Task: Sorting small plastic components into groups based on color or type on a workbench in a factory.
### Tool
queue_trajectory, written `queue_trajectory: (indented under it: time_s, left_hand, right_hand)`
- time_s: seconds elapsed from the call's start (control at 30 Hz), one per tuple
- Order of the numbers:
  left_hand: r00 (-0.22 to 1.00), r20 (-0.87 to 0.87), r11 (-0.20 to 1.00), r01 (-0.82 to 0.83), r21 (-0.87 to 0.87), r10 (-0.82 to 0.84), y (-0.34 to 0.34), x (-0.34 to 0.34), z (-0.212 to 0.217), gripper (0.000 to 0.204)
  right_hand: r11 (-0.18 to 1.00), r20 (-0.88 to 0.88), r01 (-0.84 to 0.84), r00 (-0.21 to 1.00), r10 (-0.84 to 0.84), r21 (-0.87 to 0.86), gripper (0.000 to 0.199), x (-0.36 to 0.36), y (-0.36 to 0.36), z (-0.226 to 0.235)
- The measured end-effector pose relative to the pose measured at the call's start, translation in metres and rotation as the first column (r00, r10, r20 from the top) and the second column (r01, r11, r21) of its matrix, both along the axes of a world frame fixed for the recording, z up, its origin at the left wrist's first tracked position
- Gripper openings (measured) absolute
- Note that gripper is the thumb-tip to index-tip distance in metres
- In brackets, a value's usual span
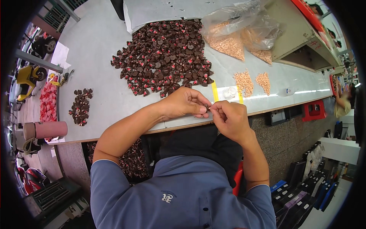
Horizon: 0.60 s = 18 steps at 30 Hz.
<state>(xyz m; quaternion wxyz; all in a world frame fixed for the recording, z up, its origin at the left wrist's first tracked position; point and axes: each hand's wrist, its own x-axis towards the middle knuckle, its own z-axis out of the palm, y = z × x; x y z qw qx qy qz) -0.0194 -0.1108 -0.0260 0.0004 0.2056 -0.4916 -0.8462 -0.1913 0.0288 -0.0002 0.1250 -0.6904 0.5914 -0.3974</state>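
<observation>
Both my hands meet over the surface (114, 95) edge: left hand (185, 103) and right hand (228, 118) pinched on one dark piece (206, 107); I judge a loose pinch drops it.

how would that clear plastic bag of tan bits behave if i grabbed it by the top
The clear plastic bag looks thin and crumpled, so probably floppy. Its tan bits sag low, so the weight would likely hang at the bottom. If its mouth is open, which I can't tell, bits could spill.
</observation>
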Motion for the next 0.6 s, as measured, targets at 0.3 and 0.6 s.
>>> queue_trajectory:
  time_s: [0.3,0.6]
  left_hand:
    - [1.000,-0.018,1.000,-0.014,0.019,0.015,0.001,0.002,-0.002,0.028]
    - [1.000,-0.013,0.996,0.021,-0.089,-0.022,0.004,-0.006,-0.006,0.029]
  right_hand:
    - [0.992,-0.118,-0.048,0.992,0.034,-0.113,0.009,0.001,0.003,0.001]
    - [0.768,0.243,0.632,0.732,-0.637,0.109,0.011,-0.115,0.048,-0.010]
